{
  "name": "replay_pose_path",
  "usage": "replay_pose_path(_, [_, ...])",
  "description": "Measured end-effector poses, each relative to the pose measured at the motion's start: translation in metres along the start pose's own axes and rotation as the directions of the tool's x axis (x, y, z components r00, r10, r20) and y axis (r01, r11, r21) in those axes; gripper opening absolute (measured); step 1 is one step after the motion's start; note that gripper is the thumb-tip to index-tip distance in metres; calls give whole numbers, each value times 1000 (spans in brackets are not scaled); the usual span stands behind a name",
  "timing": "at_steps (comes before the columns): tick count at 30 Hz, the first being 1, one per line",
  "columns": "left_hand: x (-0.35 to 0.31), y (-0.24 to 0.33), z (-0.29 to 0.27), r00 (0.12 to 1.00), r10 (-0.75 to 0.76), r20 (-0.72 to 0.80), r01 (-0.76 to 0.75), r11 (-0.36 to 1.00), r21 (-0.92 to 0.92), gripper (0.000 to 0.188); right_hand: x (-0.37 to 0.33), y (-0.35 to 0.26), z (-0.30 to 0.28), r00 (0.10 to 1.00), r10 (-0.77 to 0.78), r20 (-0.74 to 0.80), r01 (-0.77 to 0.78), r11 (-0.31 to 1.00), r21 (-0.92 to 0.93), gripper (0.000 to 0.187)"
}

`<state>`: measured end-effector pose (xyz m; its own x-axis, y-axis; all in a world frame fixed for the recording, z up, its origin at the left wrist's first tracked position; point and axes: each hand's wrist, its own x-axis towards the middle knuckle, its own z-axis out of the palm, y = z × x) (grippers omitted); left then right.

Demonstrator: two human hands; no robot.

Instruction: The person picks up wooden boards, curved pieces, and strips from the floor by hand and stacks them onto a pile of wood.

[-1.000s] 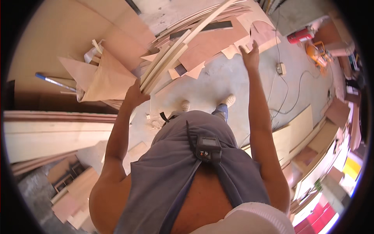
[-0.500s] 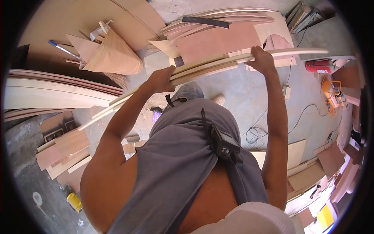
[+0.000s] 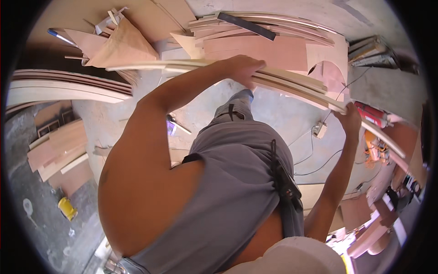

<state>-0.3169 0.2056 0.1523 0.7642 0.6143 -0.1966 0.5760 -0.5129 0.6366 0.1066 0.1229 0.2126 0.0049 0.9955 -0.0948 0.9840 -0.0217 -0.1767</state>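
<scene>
A bundle of long, pale wooden strips (image 3: 296, 89) spans the space in front of me, held off the floor. Near its middle, my left hand (image 3: 244, 69) is closed round the strips, its back toward me. Farther right and nearer me, my right hand (image 3: 350, 121) grips the same bundle from its near side, with the fingers partly hidden. The strips are staggered, so their ends do not line up; one reaches well past my right hand. Their left ends stretch out beyond my left forearm.
Panels (image 3: 68, 89) are stacked at left, beside a tan wrapped bundle (image 3: 121, 45). Boards and a dark bar (image 3: 246, 26) lie at the far side. A red cylinder (image 3: 372, 114), an orange tool (image 3: 376, 146) and a loose cable (image 3: 319, 160) are at right. Offcuts (image 3: 59, 146) lie at left.
The strips have swung: their left end moved away from me, their right end came nearer. Both hands moved right, the left one farther out and the right one closer. My view turned slightly.
</scene>
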Motion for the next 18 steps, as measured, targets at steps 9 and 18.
replay_pose_path(9, [172,-80,-74,991,131,-33,-127,987,94,77,175,40,-75,997,57,51,-43,966,-254,46])
replay_pose_path(18, [243,-168,-63,913,-102,-396,170,975,140,106,296,53,-97,982,96,162,-10,887,-462,50])
